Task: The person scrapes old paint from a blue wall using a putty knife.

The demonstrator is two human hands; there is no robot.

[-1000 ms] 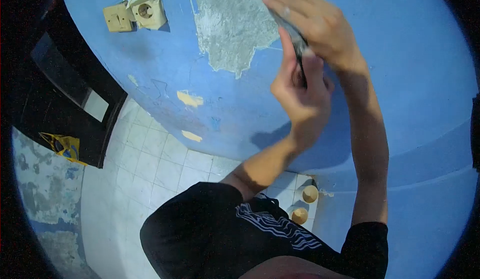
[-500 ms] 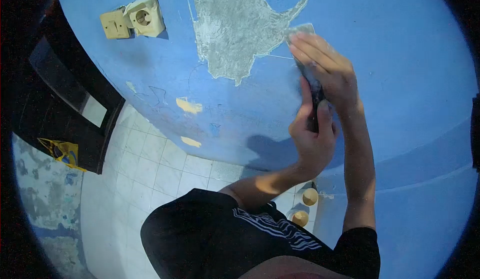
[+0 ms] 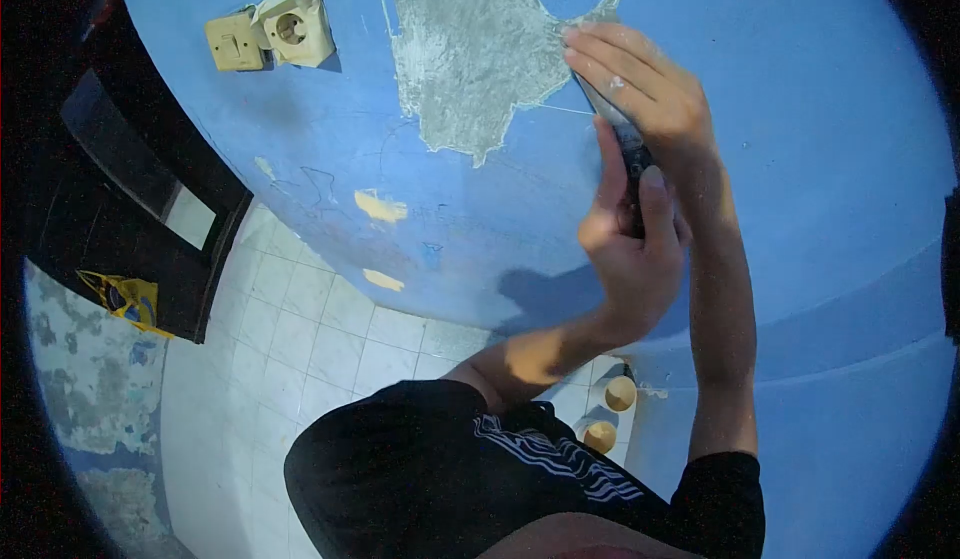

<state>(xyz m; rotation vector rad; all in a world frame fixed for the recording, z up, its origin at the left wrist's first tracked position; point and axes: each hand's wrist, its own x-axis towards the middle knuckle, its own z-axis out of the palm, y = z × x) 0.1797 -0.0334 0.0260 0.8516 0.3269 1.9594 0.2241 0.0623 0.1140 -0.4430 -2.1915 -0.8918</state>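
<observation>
Fingers point(image 3: 615, 54) of our right hand point(image 3: 658, 104) lie straight and side by side over the blade end of the putty knife point(image 3: 632, 164), not curled around it; the thumb is hidden. Our left hand point(image 3: 635, 259) is closed around the dark handle, thumb along one side, forefinger stretched up the other. From that lower grip the putty knife's long axis slants up and leftward over the blue wall point(image 3: 830, 159), and the grey plaster patch point(image 3: 465, 64) lies just left of the blade end. Our right hand is the nearer one: its fingertips reach the patch's right-hand part, though we cannot tell how much blade sits beneath them. Our right forearm point(image 3: 722, 309) stands nearly upright, hand bent left at the wrist; our left forearm point(image 3: 535, 354) slants up from the lower left.
</observation>
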